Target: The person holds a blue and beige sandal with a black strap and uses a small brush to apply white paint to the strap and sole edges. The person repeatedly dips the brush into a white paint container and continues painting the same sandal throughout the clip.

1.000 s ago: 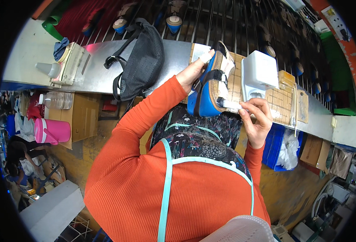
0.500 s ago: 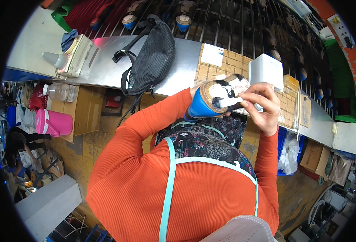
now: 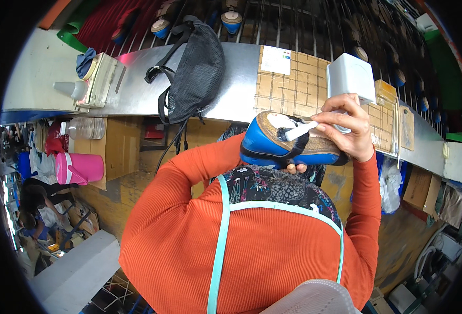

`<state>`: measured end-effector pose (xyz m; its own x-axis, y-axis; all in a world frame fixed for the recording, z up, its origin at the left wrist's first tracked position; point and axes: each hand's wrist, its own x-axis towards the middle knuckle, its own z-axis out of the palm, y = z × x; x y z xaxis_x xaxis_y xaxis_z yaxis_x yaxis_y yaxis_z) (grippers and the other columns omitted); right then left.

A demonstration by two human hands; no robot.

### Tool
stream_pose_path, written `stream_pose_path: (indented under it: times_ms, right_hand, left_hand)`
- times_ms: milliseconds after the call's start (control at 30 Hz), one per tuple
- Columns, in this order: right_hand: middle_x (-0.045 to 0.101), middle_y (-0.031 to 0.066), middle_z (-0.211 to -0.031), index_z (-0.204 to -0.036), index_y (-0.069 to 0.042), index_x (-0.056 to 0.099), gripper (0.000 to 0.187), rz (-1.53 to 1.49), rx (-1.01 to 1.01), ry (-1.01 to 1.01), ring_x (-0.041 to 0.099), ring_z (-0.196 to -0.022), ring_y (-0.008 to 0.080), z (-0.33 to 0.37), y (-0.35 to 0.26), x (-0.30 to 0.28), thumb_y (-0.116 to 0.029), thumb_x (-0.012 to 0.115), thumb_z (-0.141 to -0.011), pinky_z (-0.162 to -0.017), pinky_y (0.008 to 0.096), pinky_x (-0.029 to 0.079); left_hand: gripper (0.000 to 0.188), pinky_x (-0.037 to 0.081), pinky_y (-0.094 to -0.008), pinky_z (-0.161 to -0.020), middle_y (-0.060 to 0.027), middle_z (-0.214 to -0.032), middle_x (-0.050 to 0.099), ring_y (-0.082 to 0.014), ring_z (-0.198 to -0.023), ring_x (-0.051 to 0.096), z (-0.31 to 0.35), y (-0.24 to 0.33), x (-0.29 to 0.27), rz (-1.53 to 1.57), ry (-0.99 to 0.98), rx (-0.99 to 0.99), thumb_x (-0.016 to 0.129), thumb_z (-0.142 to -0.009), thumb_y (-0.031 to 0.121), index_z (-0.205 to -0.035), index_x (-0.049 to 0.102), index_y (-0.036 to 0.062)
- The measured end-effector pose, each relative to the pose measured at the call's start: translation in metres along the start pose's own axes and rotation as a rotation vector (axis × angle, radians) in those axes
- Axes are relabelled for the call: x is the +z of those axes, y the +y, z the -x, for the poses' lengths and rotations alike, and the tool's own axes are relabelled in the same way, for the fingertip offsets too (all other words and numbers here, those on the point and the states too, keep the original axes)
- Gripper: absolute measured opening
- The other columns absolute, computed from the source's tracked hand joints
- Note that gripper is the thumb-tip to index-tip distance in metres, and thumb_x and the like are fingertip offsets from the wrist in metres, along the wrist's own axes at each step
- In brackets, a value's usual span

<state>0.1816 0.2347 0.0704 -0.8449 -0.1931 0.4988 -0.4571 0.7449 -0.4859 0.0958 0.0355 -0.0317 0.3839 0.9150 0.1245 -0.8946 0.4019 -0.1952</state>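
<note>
In front of my apron is a shoe upper on a last (image 3: 258, 142), with a blue toe, a tan edge and black strap-like parts. It lies with its toe to the left and its blue side toward me. My left hand (image 3: 296, 168) grips it from underneath; only fingertips show below its side, the rest being hidden. Pinched in my right hand (image 3: 348, 125) is a brush (image 3: 300, 131) with a white handle. Its dark bristles touch the black patch near the toe. Just beyond my right hand stands a white square container (image 3: 350, 78).
A black mesh waist bag (image 3: 197, 78) lies on the metal bench (image 3: 239, 70). Cardboard (image 3: 299, 86) covers the bench further right. Beyond runs a roller conveyor (image 3: 278, 31) with more lasted shoes (image 3: 231, 21). At left are a pink bucket (image 3: 79, 168) and a plastic jar (image 3: 87, 128).
The shoe has turned so its long side faces me, its underside less exposed. My right hand has shifted slightly right with the brush. Left fingertips now show below the shoe.
</note>
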Motion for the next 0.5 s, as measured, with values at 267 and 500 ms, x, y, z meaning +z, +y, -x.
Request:
stream_pose_path:
  times_ms: [267, 500]
  right_hand:
    - [0.064, -0.0005, -0.087, -0.092, -0.016, 0.077, 0.022, -0.024, -0.056, -0.012, 0.055, -0.077, 0.0135, 0.008, 0.011, 0.002, -0.018, 0.080, -0.070, -0.074, 0.0307, 0.034]
    - [0.064, -0.0009, -0.088, -0.092, -0.018, 0.077, 0.022, -0.038, -0.102, -0.071, 0.057, -0.079, 0.0134, 0.005, 0.016, -0.001, -0.018, 0.080, -0.070, -0.074, 0.0316, 0.034]
  left_hand:
    - [0.073, 0.040, -0.0391, -0.104, -0.0215, -0.135, 0.043, -0.0328, -0.122, 0.045, 0.006, -0.013, 0.004, -0.841, 0.174, 0.265, 0.061, -0.090, 0.047, -0.145, 0.034, 0.0079]
    - [0.075, 0.031, -0.0321, -0.113, -0.0099, -0.146, 0.040, -0.0194, -0.130, 0.043, 0.013, -0.020, -0.007, -1.466, 0.429, 0.449, 0.073, -0.085, 0.026, -0.147, 0.033, 0.0109]
